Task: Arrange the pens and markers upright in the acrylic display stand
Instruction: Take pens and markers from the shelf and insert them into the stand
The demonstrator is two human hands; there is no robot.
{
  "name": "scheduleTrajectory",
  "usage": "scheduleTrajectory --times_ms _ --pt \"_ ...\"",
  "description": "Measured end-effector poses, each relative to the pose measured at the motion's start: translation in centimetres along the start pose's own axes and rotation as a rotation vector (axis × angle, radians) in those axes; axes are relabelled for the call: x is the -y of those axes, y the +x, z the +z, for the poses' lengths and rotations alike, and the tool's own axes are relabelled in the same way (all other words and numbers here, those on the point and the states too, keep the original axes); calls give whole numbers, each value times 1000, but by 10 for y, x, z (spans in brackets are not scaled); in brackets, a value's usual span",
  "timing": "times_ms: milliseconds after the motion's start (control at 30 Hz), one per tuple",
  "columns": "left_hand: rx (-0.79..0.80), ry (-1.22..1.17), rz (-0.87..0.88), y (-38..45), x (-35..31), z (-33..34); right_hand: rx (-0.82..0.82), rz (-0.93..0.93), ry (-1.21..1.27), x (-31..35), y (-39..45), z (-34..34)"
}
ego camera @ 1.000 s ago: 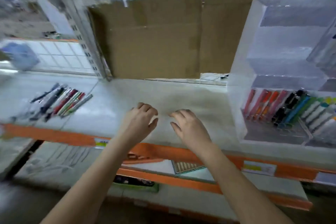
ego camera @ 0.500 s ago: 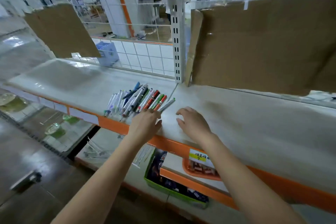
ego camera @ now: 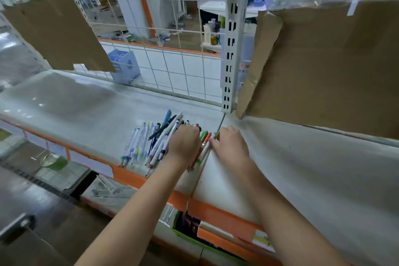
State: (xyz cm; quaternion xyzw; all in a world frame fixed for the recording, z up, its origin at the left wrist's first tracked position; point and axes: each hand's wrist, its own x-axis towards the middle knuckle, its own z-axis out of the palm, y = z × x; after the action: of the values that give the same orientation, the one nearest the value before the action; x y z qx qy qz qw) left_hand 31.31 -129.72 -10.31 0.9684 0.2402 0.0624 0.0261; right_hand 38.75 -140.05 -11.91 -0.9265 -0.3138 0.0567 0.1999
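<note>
Both hands reached a loose pile of pens and markers (ego camera: pixel 155 142) on the white shelf (ego camera: pixel 86 110); left hand (ego camera: pixel 184 143) curled over them, right hand (ego camera: pixel 231 147) pinching the pile's edge; grips partly hidden

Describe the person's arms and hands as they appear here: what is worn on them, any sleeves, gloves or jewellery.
Both forearms are bare up to the bottom edge of the picture: no sleeves show. The left hand and right hand wear no gloves. No watch, bracelet or ring can be seen on the wrists or backs of the hands; the fingertips are hidden.
</note>
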Motion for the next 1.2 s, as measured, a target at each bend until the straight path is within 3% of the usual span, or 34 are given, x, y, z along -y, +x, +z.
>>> scheduleTrajectory --times_ms 400,633,767,900,1067,1200 --pt "341 159 65 36 -12 -20 201 158 -54 12 28 -12" --pt "332 3 173 38 -1 -14 140 273 -16 9 17 -7" --pt "493 -371 227 43 14 -26 31 329 196 0 -1 -20" --pt "562 -777 295 47 17 -30 -211 314 372 -6 -29 -44" --pt "589 -980 488 40 -26 -43 -506 414 428 -12 -79 -75" --pt "621 -1080 688 19 -75 -54 -692 497 322 -27 -129 -96"
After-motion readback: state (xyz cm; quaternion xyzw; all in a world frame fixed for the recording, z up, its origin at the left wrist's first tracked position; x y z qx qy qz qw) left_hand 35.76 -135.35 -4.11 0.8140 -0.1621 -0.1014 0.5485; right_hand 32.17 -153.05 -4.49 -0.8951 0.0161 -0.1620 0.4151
